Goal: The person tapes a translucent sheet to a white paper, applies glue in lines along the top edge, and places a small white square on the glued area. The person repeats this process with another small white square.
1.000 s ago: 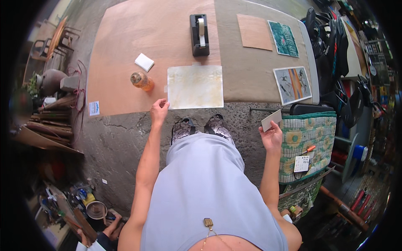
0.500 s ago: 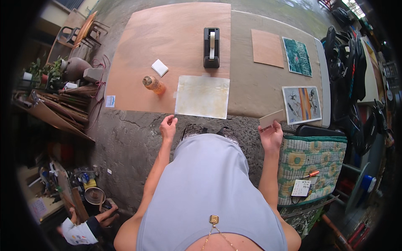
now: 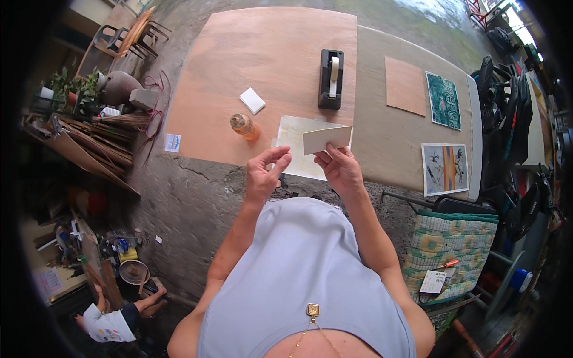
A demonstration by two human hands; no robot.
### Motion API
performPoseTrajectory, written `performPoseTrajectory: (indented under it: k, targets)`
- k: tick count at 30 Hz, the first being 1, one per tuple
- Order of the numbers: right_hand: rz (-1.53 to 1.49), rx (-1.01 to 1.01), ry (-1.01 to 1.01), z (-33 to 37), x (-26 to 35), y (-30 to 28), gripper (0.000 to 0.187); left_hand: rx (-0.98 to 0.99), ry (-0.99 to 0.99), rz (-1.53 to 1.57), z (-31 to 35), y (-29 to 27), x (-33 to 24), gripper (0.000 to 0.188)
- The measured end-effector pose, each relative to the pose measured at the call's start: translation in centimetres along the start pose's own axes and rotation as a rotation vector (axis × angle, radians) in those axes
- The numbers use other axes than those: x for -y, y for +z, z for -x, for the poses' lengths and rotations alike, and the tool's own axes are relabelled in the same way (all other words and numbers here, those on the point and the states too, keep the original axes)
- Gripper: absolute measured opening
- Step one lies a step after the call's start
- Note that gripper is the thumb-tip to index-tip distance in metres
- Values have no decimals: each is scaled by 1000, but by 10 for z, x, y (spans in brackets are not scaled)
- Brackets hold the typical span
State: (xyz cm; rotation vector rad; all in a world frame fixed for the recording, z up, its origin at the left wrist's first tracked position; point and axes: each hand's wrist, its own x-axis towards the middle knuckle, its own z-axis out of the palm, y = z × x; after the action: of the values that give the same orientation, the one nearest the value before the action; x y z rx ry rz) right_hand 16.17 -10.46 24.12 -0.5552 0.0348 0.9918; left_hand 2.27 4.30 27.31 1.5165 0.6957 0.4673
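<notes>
My right hand pinches a small off-white rectangular card by its lower edge. The card is held up over a stained whitish sheet at the table's near edge and hides part of it. To the left of the card, my left hand hovers with its fingers loosely bent and thumb apart, holding nothing that I can see. A bottle of orange liquid stands beyond the left hand. Behind it lies a small stack of white cards. The black tape dispenser stands past the sheet.
A thin wooden board, a green patterned print and a colourful picture lie at the table's right. A quilted, flower-patterned pad bears a screwdriver and a note. At lower left, another person sits beside a bucket.
My right hand has brought the card from the table's right side to above the sheet. My left hand has moved in closer to it. The whole view has shifted slightly.
</notes>
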Motion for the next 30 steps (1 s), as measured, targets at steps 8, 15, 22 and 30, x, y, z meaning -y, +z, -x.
performPoseTrajectory:
  k: [8, 15, 22, 30]
  targets:
    - [6, 22, -69, -51, -83, 92, 18, 64, 117, 36, -62, -90, -19, 20]
    - [475, -369, -106, -50, -106, 82, 35, 54, 73, -88, -215, -206, 17, 17]
    - [375, -1041, -261, 41, -128, -6, 25, 245, -261, -249, -272, -211, 153, 19]
    - [304, -1323, -223, 106, -169, -28, 25, 257, -252, -309, -259, -189, 193, 22]
